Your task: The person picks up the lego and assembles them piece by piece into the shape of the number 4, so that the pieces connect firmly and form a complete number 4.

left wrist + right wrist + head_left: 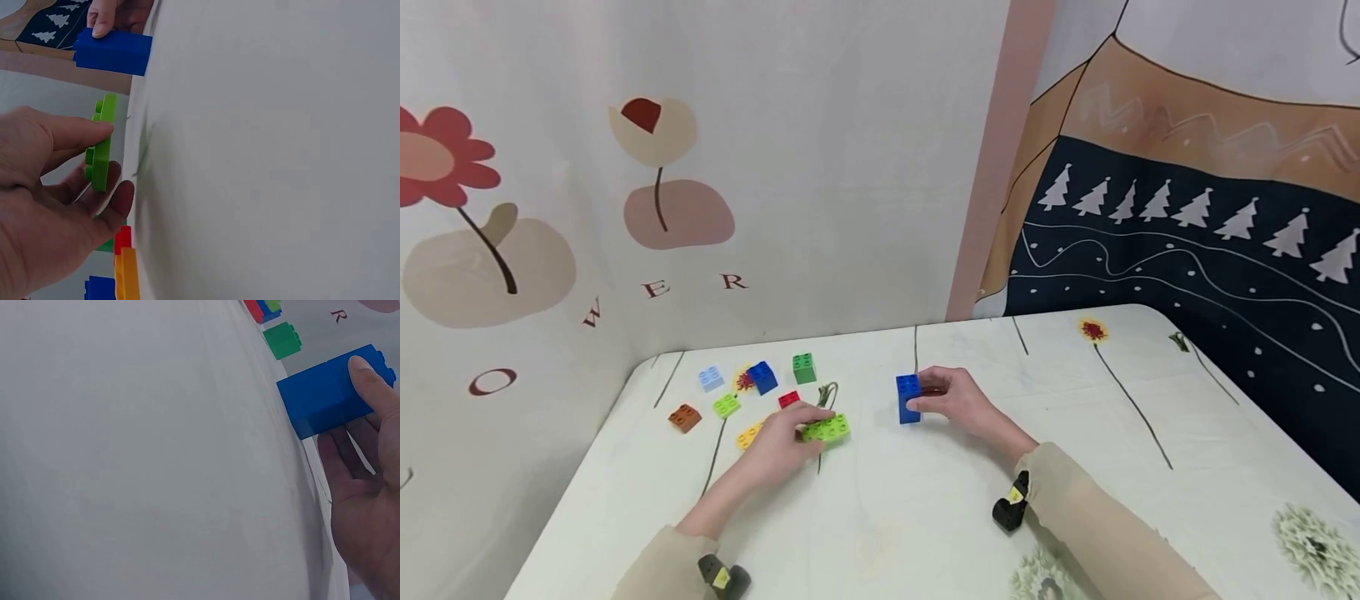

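Observation:
My left hand point(781, 450) pinches a flat lime-green building brick point(831, 430) between thumb and fingers. In the left wrist view this brick point(105, 150) is held on edge above the white table, its studs facing the palm side. To the right, my right hand point(961, 402) grips a tall blue piece point(909, 404) by its upper part, studs up. A seam across the blue piece point(325, 394) in the right wrist view shows two bricks stacked together. Its lower end is right at the tabletop. A gap separates the lime-green brick from the blue stack.
Loose bricks lie at the table's back left: light blue point(711, 379), dark blue point(763, 378), green point(804, 368), red point(788, 399), small lime-green point(726, 406) and brown point(685, 418). A yellow brick point(748, 436) is partly behind my left hand. A printed curtain point(850, 208) hangs behind the table.

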The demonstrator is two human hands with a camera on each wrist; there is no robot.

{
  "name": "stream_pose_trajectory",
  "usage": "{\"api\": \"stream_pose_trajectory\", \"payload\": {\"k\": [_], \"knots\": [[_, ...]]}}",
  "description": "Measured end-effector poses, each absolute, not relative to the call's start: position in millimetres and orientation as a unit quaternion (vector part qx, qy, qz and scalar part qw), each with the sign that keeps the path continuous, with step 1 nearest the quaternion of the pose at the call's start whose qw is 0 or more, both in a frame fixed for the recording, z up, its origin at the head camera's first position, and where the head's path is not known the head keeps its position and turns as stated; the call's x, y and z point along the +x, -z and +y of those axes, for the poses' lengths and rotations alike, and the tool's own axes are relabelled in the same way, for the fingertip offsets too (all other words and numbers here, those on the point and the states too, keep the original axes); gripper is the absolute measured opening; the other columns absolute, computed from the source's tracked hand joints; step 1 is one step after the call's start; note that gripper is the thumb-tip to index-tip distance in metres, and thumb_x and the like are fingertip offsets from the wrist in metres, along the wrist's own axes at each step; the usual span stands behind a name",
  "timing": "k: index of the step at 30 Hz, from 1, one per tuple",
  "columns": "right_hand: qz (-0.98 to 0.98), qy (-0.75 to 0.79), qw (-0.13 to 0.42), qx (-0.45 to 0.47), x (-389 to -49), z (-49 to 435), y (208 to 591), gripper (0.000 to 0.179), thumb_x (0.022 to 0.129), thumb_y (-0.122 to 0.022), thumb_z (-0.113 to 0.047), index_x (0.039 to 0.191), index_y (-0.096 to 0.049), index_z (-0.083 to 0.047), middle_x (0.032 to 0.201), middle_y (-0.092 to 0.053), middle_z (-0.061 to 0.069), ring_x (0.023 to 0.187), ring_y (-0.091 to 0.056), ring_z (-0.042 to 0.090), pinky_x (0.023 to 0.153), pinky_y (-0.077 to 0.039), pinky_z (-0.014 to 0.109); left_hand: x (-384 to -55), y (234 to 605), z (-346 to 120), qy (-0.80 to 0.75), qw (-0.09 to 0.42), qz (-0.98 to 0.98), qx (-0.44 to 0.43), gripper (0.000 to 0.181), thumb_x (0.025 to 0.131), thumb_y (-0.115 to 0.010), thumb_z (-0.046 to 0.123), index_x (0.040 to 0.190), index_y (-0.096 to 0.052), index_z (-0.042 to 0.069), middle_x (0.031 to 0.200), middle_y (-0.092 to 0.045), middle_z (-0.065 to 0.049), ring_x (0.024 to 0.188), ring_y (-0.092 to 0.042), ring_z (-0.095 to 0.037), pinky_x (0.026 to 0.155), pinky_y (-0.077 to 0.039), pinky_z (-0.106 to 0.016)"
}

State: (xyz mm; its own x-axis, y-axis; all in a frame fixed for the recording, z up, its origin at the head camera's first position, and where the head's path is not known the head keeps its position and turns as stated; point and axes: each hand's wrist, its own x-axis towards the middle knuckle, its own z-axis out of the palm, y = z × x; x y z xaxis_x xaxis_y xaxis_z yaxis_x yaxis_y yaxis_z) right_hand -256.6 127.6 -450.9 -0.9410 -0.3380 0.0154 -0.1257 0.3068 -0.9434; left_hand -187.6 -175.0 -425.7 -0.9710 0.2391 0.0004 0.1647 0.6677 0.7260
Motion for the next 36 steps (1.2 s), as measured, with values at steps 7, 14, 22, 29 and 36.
{"api": "stream_pose_trajectory", "payload": {"k": [7,14,22,29,36], "knots": [[0.8,0.578,0.091,-0.135,-257,126,452,0.043,0.089,-0.081,-0.013,0.127,-0.067,0.003,0.12,-0.071,0.015,0.111,-0.067,0.029,0.093,-0.057,0.039,-203,418,-161,-0.41,0.042,0.901,0.138,0.041,0.093,-0.071,-0.001,0.133,-0.069,0.009,0.132,-0.063,-0.008,0.123,-0.058,-0.029,0.099,-0.053,-0.048],[0.8,0.573,0.104,-0.141,-261,116,454,0.045,0.088,-0.084,-0.017,0.126,-0.068,0.0,0.12,-0.071,0.012,0.111,-0.066,0.025,0.095,-0.056,0.038,-212,408,-150,-0.421,0.026,0.894,0.148,0.044,0.096,-0.068,0.001,0.139,-0.064,0.009,0.136,-0.06,-0.011,0.126,-0.056,-0.03,0.103,-0.05,-0.05],[0.8,0.576,0.106,-0.125,-262,125,449,0.043,0.086,-0.085,-0.015,0.123,-0.069,0.0,0.116,-0.072,0.009,0.108,-0.068,0.024,0.091,-0.058,0.036,-224,399,-117,-0.465,0.037,0.869,0.166,0.047,0.097,-0.069,0.004,0.143,-0.062,0.012,0.139,-0.058,-0.009,0.126,-0.056,-0.028,0.099,-0.053,-0.044],[0.8,0.572,0.116,-0.14,-263,128,447,0.044,0.087,-0.085,-0.017,0.125,-0.07,-0.001,0.116,-0.073,0.009,0.11,-0.068,0.024,0.09,-0.058,0.034,-227,396,-100,-0.465,0.043,0.867,0.172,0.044,0.096,-0.07,0.006,0.139,-0.065,0.012,0.136,-0.059,-0.006,0.123,-0.057,-0.025,0.098,-0.053,-0.042],[0.796,0.574,0.121,-0.147,-265,128,449,0.043,0.087,-0.085,-0.015,0.124,-0.07,-0.002,0.117,-0.073,0.01,0.11,-0.068,0.024,0.088,-0.059,0.034,-229,395,-92,-0.462,0.042,0.869,0.17,0.037,0.097,-0.072,0.013,0.134,-0.069,0.014,0.13,-0.062,-0.002,0.118,-0.057,-0.022,0.095,-0.054,-0.041]]}}
